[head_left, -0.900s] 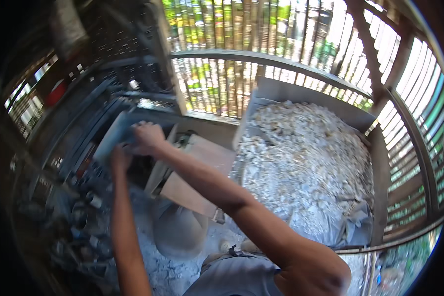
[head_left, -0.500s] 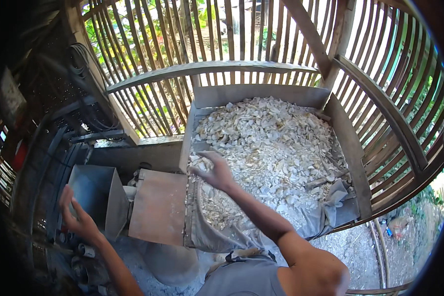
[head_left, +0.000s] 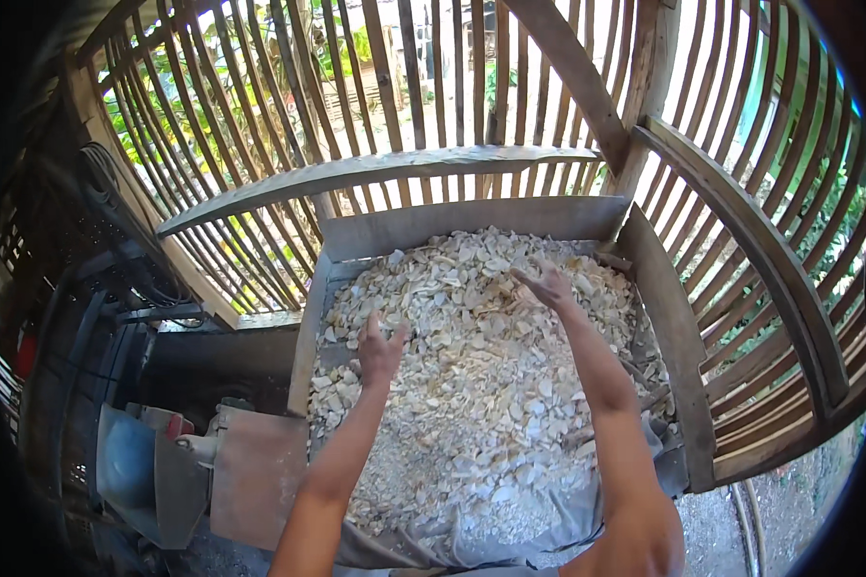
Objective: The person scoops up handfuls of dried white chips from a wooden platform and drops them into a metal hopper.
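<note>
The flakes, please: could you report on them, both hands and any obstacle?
Left hand open over left side of flakes; right hand open, farther back; contact unclear. Flakes heaped in bin. Possible obstacle: stick among them, by right arm.

I am facing a board-sided bin [head_left: 471,221] that is carrying a broad heap of pale, flaky pieces [head_left: 452,313]; finer crumbs [head_left: 404,486] are lying nearer me. Greyish cloth [head_left: 529,539] is showing along the front, and a stick [head_left: 649,397] is resting at the right.
</note>
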A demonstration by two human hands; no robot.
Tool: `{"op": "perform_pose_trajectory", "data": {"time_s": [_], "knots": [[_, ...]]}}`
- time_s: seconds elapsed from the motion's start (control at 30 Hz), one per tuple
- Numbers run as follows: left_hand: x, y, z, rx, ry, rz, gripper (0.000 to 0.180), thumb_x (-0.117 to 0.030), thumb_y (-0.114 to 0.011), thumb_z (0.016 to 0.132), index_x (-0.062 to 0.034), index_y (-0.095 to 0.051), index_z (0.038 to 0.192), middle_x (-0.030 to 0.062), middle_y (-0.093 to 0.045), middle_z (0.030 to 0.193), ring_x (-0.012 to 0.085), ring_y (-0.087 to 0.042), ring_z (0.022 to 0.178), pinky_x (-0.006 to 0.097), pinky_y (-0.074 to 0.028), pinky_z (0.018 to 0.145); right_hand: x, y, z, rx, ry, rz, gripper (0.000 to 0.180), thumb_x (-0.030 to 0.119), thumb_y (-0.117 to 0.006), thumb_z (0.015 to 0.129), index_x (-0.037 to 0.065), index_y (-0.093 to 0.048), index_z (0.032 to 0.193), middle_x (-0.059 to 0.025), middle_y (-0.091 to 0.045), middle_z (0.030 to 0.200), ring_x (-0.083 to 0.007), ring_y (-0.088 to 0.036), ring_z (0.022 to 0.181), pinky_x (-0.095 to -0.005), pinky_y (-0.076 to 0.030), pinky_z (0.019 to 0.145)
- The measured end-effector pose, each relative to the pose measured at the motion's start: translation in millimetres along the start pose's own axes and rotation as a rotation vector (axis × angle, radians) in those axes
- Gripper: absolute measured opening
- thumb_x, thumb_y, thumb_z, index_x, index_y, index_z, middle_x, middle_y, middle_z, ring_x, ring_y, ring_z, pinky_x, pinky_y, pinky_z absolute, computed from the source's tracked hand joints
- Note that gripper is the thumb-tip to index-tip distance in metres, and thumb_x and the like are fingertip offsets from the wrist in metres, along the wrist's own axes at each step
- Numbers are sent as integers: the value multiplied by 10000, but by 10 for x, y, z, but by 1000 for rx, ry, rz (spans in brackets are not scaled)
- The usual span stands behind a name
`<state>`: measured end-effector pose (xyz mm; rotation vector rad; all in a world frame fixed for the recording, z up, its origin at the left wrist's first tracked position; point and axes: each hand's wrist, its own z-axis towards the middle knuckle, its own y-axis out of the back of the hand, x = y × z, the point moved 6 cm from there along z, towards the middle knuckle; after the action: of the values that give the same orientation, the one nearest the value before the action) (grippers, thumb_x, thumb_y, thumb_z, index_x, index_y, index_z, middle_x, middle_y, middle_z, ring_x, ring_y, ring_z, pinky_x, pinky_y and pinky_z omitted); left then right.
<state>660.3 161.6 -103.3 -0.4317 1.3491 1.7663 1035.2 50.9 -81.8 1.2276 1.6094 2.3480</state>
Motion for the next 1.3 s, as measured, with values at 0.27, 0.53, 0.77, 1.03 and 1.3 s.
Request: {"op": "perform_pose_trajectory", "data": {"time_s": [0.27, 0.53, 0.77, 1.03, 1.3], "knots": [[235, -731, 1372, 33, 17, 267, 797, -615, -485, 902, -44, -408, 1452, 252, -487, 1401, 407, -414, 1330, 452, -309, 1123, -228, -324, 1441, 177, 43, 20, 988, 772, -504, 793, -8, -476, 1399, -232, -498, 1413, -358, -426, 1355, -431, -325, 1112], [321, -1653, 2036, 449, 228, 192, 729, -648, -446, 890, -184, -455, 1452, 161, -471, 1459, 385, -424, 1347, 432, -286, 1144, -352, -938, 1971, 609, -66, 211, 1082, 870, -480, 713, 40, -497, 1405, -201, -481, 1442, -347, -437, 1347, -433, -341, 1098], [92, -1883, 1849, 582, 44, -19, 720, -664, -552, 818, -184, -585, 1353, 167, -540, 1396, 329, -488, 1316, 400, -350, 1102, 280, -865, 1529, 574, 39, 255, 976, 729, -653, 718, 33, -516, 1388, -166, -554, 1374, -272, -551, 1211, -381, -409, 1026], [-404, -1121, 469, 730, -21, -392, 727, -547, -630, 817, -31, -574, 1327, 198, -565, 1343, 319, -533, 1244, 399, -431, 1006, 138, -818, 378, 780, 181, 358, 690, 552, -674, 761, 80, -638, 1263, -145, -630, 1268, -267, -570, 1176, -377, -430, 1007], [-757, 69, -403, 725, -630, -145, 489, -493, -699, 801, -128, -691, 1127, 154, -536, 1389, 359, -474, 1301, 467, -348, 1113, 597, -9, -754, 718, 531, 172, 759, 593, -726, 759, 94, -597, 1316, -164, -565, 1354, -314, -490, 1291, -443, -374, 1095]]}}
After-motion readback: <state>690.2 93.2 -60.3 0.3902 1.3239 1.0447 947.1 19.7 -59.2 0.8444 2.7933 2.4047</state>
